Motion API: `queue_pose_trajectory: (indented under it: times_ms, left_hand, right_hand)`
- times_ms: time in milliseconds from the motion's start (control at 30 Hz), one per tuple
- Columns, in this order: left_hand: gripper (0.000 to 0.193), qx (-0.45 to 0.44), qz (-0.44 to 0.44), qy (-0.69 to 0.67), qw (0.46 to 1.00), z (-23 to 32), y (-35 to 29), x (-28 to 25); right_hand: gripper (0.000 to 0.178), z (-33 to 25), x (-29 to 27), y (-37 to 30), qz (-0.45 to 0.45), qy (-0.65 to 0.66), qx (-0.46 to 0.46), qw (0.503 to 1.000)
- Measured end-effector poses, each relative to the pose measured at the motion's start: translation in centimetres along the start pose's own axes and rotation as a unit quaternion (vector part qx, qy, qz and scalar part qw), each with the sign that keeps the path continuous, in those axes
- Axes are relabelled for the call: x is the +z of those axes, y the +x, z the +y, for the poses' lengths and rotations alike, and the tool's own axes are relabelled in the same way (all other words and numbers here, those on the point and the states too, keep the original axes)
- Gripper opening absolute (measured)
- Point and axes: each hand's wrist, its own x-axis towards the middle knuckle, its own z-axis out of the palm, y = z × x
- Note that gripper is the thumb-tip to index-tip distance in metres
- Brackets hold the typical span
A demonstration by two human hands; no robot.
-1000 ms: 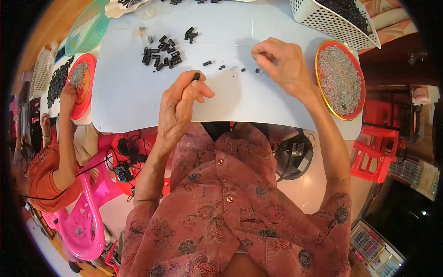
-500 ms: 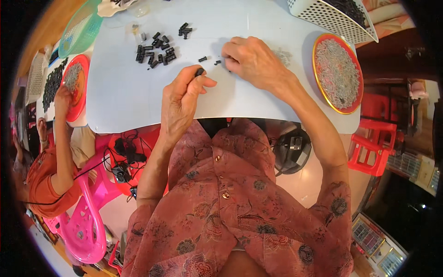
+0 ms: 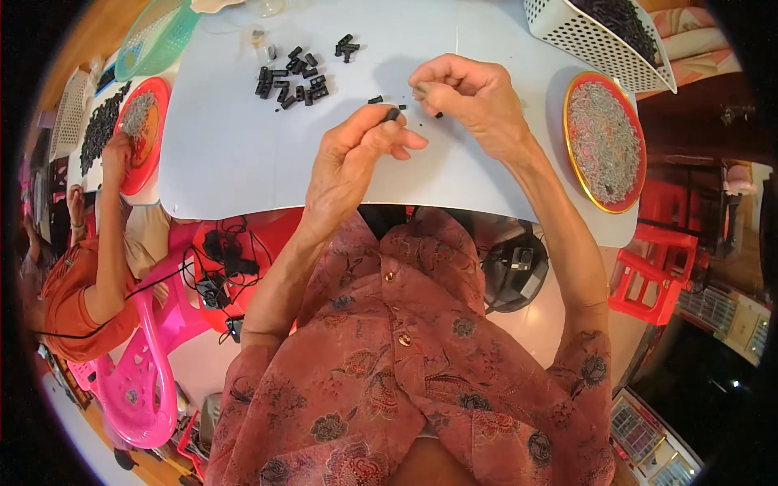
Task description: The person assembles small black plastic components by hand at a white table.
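My left hand (image 3: 348,158) is closed, with a small black plastic piece (image 3: 391,115) pinched between thumb and fingertips. Facing it, my right hand (image 3: 480,104) is held above the white table, its thumb and forefinger pressed together on a tiny greyish thing (image 3: 420,92) too small to name. The two hands are apart. Between and below them lie a few loose black bits, among them a short black part (image 3: 375,100). Farther left on the tabletop is a loose group of black cylindrical parts (image 3: 309,73), with a smaller clump (image 3: 347,50) beyond it.
At the right stands a red, gold-rimmed plate (image 3: 570,154) heaped with small clear pieces. Behind it is a white perforated basket (image 3: 559,53) of black parts. A green basket (image 3: 134,61) sits at far left, near another person's hand (image 3: 117,154) at a red plate (image 3: 162,121).
My right hand has come up from the tabletop, and its pinching fingertips now show. My left hand, with the black piece, has shifted right. The view has shifted slightly too.
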Motion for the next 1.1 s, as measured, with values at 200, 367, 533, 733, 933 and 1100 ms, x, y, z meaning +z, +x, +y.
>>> queue_pose_trajectory:
  times_ms: [200,367,533,733,933,1100]
  left_hand:
    - [0.025,0.006,-0.008,-0.016,1.000,0.1,0.4,0.5]
    - [0.025,0.019,-0.013,-0.031,0.999,-0.3,0.4,0.5]
    - [0.022,0.089,0.033,0.149,0.984,-1.1,0.4,0.6]
    - [0.018,0.088,0.040,0.160,0.982,-0.8,0.6,0.5]
    - [0.017,0.045,0.070,-0.090,0.992,-1.0,0.5,0.4]
    - [0.016,0.030,0.091,-0.068,0.993,-0.9,0.5,0.6]
  right_hand:
    - [0.011,0.1,1.4,-1.0,0.009,0.045,-0.036,0.998]
    - [0.009,0.1,1.8,-1.4,0.026,0.024,-0.046,0.998]
    - [0.009,-0.1,1.9,-1.7,0.042,0.008,-0.086,0.995]
    - [0.010,0.9,2.2,-1.6,0.041,0.018,-0.075,0.996]
    - [0.012,1.4,2.7,-2.2,0.035,0.099,-0.088,0.991]
    - [0.012,1.6,2.0,-1.9,0.068,0.041,-0.102,0.992]
